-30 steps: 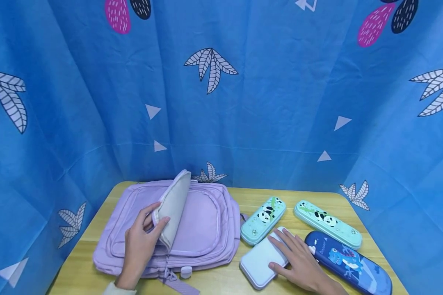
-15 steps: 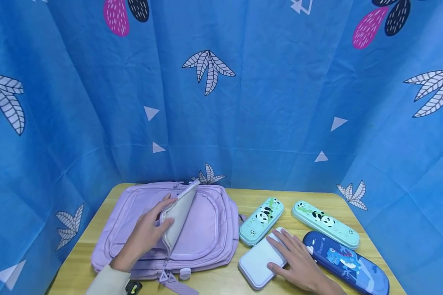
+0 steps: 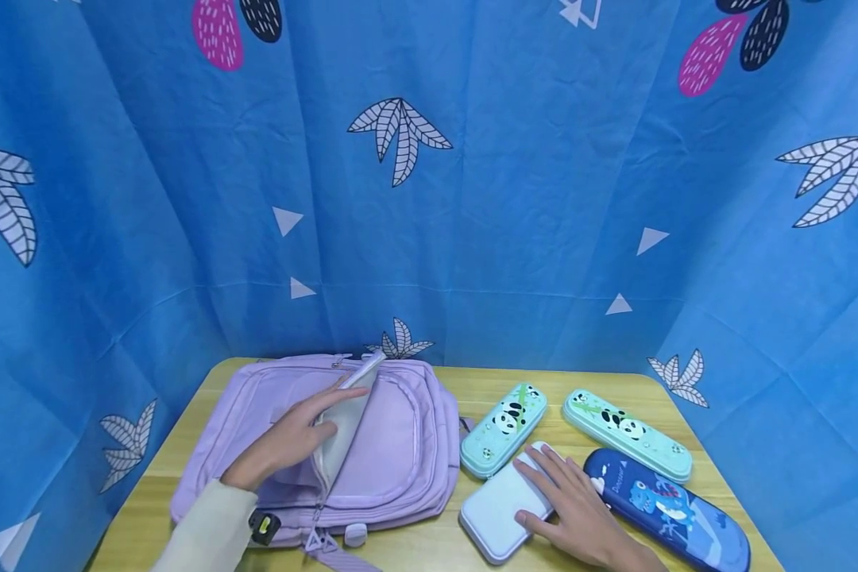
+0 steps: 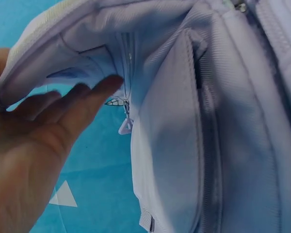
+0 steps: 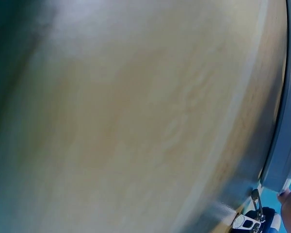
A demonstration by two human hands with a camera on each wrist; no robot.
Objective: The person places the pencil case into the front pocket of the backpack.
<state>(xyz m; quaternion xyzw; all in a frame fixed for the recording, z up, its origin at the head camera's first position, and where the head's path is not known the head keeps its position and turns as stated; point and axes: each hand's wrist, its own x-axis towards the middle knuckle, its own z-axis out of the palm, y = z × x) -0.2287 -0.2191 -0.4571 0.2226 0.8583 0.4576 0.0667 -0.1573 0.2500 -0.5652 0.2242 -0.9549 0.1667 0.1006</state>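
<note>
A lilac backpack point(image 3: 395, 437) lies on the left of the table, its front pocket's flap point(image 3: 345, 429) lifted. My left hand point(image 3: 289, 441) holds that flap's edge between thumb and fingers. In the left wrist view, the thumb shows against the flap's inside, with the open pocket point(image 4: 169, 126) alongside. My right hand point(image 3: 579, 508) rests on a pale pencil case point(image 3: 496, 512), its fingers spread and fairly straight. The right wrist view catches only that case's side point(image 5: 281, 126) and some fingertips at the lower right.
Two mint panda pencil cases point(image 3: 504, 429) point(image 3: 629, 433) lie behind the pale one. A navy dinosaur pencil case point(image 3: 672, 508) is right of the right hand. All rest on a yellowish wooden table point(image 3: 429, 548), enclosed by a blue patterned curtain point(image 3: 429, 238).
My left hand has shifted up and right along the flap, which leans lower to the right. More of the left sleeve shows. My right hand stays on the pale pencil case.
</note>
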